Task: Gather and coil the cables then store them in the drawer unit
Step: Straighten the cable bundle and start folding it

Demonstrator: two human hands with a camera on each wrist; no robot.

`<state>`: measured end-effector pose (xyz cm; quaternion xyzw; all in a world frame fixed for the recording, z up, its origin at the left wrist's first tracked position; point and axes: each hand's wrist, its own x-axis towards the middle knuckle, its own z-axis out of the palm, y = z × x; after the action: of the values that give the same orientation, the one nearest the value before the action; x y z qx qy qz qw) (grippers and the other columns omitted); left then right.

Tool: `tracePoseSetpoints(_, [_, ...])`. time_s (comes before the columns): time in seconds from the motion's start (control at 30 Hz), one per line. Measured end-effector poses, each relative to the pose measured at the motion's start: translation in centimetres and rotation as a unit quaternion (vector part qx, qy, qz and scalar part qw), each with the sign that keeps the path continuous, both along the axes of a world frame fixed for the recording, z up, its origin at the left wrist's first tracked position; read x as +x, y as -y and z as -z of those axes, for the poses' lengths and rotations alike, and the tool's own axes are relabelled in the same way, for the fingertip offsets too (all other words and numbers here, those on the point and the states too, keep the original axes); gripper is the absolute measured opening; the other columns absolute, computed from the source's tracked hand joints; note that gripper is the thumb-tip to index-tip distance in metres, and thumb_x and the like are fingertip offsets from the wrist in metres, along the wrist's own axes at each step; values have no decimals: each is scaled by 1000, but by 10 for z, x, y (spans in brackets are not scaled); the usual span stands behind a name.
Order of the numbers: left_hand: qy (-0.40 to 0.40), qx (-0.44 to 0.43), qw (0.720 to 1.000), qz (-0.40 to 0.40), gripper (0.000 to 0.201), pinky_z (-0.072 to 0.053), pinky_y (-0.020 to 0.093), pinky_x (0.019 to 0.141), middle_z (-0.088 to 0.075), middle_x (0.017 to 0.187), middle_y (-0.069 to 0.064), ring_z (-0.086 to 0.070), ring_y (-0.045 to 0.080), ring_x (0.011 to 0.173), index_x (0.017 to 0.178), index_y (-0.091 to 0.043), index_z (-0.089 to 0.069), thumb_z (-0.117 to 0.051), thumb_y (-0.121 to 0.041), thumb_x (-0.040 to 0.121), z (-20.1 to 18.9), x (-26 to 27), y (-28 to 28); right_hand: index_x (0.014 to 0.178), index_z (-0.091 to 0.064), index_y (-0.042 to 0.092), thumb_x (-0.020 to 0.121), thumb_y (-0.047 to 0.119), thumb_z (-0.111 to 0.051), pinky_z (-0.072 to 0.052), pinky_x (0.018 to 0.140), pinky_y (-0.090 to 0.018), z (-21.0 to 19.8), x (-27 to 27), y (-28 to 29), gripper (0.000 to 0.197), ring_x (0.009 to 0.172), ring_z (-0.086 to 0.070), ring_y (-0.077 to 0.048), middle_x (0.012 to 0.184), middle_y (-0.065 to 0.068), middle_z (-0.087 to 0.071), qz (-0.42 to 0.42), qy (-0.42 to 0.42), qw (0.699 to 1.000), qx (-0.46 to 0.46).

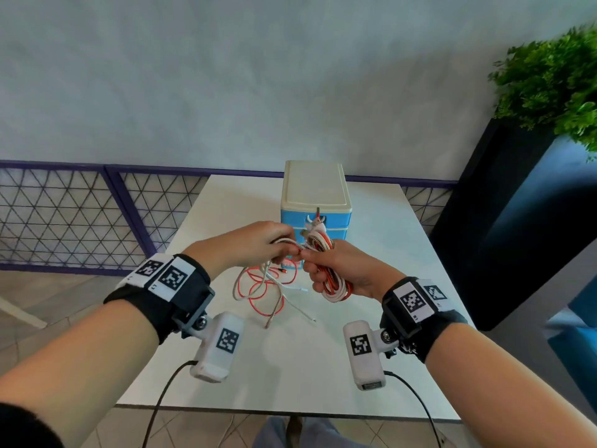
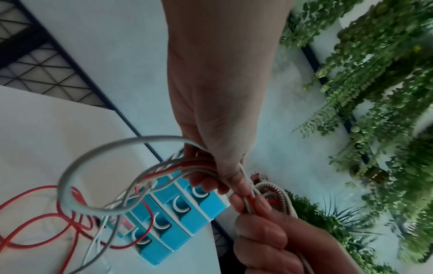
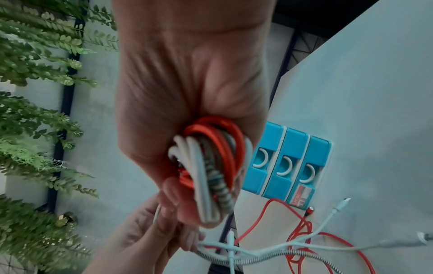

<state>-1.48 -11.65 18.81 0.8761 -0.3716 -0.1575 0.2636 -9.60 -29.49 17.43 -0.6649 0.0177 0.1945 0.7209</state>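
My right hand (image 1: 326, 270) grips a coiled bundle of red, white and braided cables (image 1: 336, 291), seen close in the right wrist view as loops (image 3: 211, 166) in its fist. My left hand (image 1: 274, 247) pinches the loose strands (image 2: 182, 166) running into that bundle, right beside the right thumb. The uncoiled ends (image 1: 268, 289) hang down onto the white table (image 1: 403, 253), red and white loops tangled together. The blue drawer unit (image 1: 316, 202) with a cream lid stands just behind both hands; its drawers (image 3: 286, 165) look closed.
A black planter with green foliage (image 1: 549, 76) stands right of the table. A purple-framed mesh fence (image 1: 64, 215) runs behind and to the left. Black wrist-camera leads (image 1: 161, 402) hang below my forearms over the table's front edge.
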Motion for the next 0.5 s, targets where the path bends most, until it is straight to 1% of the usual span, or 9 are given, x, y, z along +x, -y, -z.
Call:
tracePoseSetpoints(0.07, [7,-2,1000,-20,25,-43,19,58,-63,64,-6,-53,4,54,77,-19,-60,-52,-35,93,4,2,0,90,-60,5,97,14,-55,-48,49,-25,2,4,-2,12,46,-46,-8,61,0,-52,9,2,1000,-13])
tracePoseSetpoints(0.13, [-33,-28,998,-55,37,-41,15,53,-59,55,-6,-50,2,46,68,-19,-59,-50,-45,92,8,4,0,92,-61,5,97,15,-55,-48,50,-25,5,7,-3,13,46,-46,-8,61,0,-51,16,9,1000,-25])
tracePoseSetpoints(0.17, [-68,-39,994,-72,43,-41,15,53,-57,52,-6,-50,3,45,65,-17,-58,-48,-50,91,8,3,0,91,-61,5,97,16,-54,-49,51,-26,6,8,-4,13,47,-46,-9,61,0,-51,19,16,999,-28])
tracePoseSetpoints(0.23, [-158,-60,981,-92,49,-45,18,62,-54,48,-6,-55,7,49,64,-14,-56,-45,-54,90,8,1,0,90,-61,6,97,16,-54,-50,53,-27,7,9,-4,14,49,-47,-10,62,-1,-51,27,30,999,-35])
tracePoseSetpoints(0.3, [-257,-95,958,-84,49,-45,25,72,-49,49,-4,-57,14,58,67,-14,-52,-44,-58,85,11,-1,-3,88,-60,7,97,18,-54,-51,54,-28,8,11,-4,15,50,-50,-12,62,-1,-52,35,43,997,-54])
tracePoseSetpoints(0.33, [-302,-120,943,-73,46,-44,28,73,-47,51,-3,-57,16,61,71,-13,-52,-48,-58,82,14,-1,-6,87,-60,8,98,18,-54,-52,54,-28,9,11,-4,16,51,-51,-12,63,-2,-53,40,49,996,-62])
tracePoseSetpoints(0.37, [-341,-148,926,-63,41,-44,28,71,-47,55,-3,-56,16,64,77,-12,-54,-53,-53,81,18,-1,-9,86,-59,8,98,18,-53,-52,53,-28,10,12,-3,17,52,-51,-12,63,-2,-53,46,53,995,-64])
tracePoseSetpoints(0.43, [-388,-176,904,-42,26,-48,24,69,-54,68,-1,-58,14,70,99,-8,-57,-58,-31,88,24,-1,-12,82,-58,10,98,18,-53,-52,53,-28,13,13,0,19,52,-51,-11,64,-3,-53,60,56,995,-64])
tracePoseSetpoints(0.5, [-398,-155,904,-28,19,-51,20,68,-62,78,1,-63,12,76,110,-6,-55,-54,-14,93,25,-3,-14,81,-57,10,98,18,-53,-52,53,-28,17,13,4,19,51,-51,-11,63,-2,-53,71,52,993,-72])
